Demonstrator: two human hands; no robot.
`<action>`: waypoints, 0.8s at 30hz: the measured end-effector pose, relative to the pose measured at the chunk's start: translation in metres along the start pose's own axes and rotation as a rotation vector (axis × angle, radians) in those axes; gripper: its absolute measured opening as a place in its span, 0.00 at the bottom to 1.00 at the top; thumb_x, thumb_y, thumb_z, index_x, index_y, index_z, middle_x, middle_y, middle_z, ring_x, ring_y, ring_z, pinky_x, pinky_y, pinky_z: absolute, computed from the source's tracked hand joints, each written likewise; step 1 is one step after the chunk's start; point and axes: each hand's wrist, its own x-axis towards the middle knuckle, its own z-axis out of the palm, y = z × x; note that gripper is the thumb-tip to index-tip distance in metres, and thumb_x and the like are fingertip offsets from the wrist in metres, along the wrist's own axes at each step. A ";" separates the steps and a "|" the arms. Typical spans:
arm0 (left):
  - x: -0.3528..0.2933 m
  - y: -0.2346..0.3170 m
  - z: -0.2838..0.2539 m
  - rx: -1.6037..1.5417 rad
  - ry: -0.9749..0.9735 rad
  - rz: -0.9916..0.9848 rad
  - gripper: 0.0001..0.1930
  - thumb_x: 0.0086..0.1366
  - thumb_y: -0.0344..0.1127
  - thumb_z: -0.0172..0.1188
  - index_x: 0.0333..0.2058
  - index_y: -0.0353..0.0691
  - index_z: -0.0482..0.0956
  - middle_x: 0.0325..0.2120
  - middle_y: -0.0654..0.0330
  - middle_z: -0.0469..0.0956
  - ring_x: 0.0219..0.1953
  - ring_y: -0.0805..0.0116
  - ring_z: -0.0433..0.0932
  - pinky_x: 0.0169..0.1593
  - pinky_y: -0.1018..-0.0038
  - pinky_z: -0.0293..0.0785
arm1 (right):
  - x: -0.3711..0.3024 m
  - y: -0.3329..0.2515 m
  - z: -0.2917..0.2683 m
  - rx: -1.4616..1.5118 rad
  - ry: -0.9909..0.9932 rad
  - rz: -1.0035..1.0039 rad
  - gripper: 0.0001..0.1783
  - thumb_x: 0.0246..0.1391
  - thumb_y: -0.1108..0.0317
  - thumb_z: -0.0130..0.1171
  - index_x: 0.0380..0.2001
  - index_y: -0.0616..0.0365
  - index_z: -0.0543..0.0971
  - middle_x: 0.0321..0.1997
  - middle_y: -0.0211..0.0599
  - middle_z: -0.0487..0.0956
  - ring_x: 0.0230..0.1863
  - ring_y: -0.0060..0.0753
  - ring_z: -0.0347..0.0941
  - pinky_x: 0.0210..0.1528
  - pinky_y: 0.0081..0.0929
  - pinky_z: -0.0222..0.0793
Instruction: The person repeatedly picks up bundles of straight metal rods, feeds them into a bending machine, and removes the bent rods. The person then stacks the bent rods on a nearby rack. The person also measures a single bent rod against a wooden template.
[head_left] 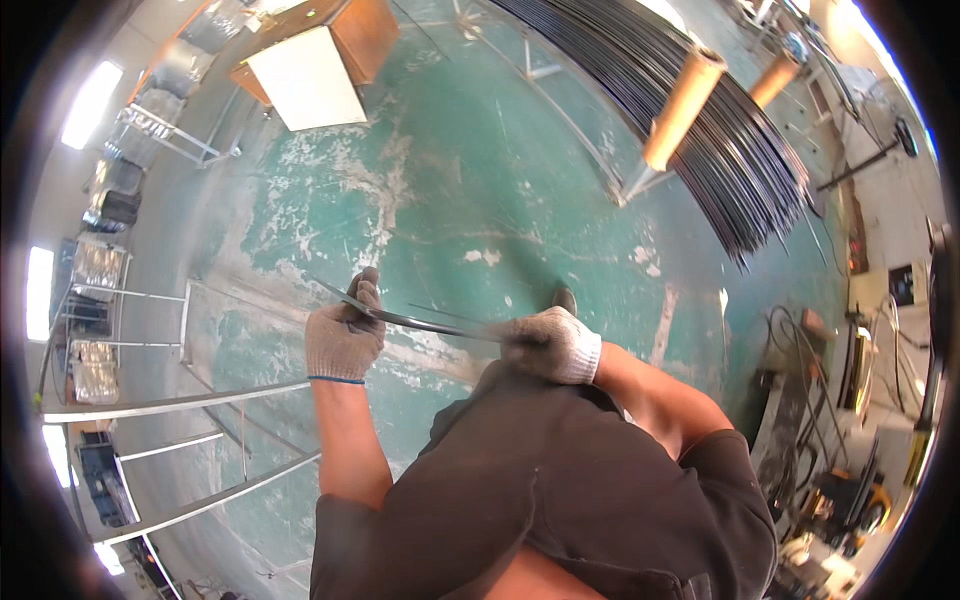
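Closest to the camera, a dark shirt (560, 480) covers the person's bent torso, spreading across the lower middle of the view. At the far left, pale metal rails (200, 405) run inward, their right ends appearing close to the left forearm (352, 435). That forearm rises almost straight from the lower edge, and the left grip (345, 335), in a light knit glove, is clenched around a thin dark strip (430, 324), fingers curled and pointing away from the body.

Between the two hands lies the relation that seems to matter most: the strip's long axis runs crosswise in front of the torso, bowed slightly and sloping toward the body from left to right. One end sticks out past the left fingers, up and to the left; the other disappears into the right grip (552, 343). This hand, slightly blurred, also appears closed on the strip, and it sits nearer the shirt than the left does. Its forearm (655, 395) reaches in from the right with the elbow bent outward.

Farther right and well apart from both hands, a bundle of long dark lengths (640, 110) lies beyond a cardboard tube (685, 110), above the worn green floor (470, 190).
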 end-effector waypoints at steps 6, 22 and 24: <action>0.049 0.004 0.117 0.061 -0.211 0.009 0.21 0.67 0.18 0.42 0.57 0.24 0.71 0.45 0.49 0.80 0.40 0.64 0.81 0.35 0.77 0.79 | 0.104 0.046 -0.102 0.059 -0.120 -0.099 0.26 0.56 0.73 0.68 0.59 0.48 0.84 0.42 0.46 0.88 0.40 0.53 0.85 0.45 0.41 0.82; 0.288 0.101 0.319 0.129 -0.473 0.102 0.21 0.60 0.18 0.47 0.51 0.33 0.77 0.31 0.58 0.77 0.17 0.78 0.59 0.20 0.79 0.55 | 0.476 0.350 -0.183 0.624 -0.042 1.062 0.36 0.60 0.47 0.69 0.65 0.55 0.76 0.56 0.48 0.82 0.62 0.49 0.75 0.61 0.45 0.75; 0.308 0.130 0.354 0.242 -0.436 0.135 0.22 0.57 0.20 0.48 0.51 0.35 0.78 0.28 0.58 0.77 0.15 0.77 0.58 0.18 0.78 0.53 | 0.524 0.350 -0.200 -0.195 -0.139 0.846 0.38 0.57 0.51 0.71 0.66 0.54 0.73 0.60 0.50 0.80 0.65 0.52 0.74 0.64 0.47 0.74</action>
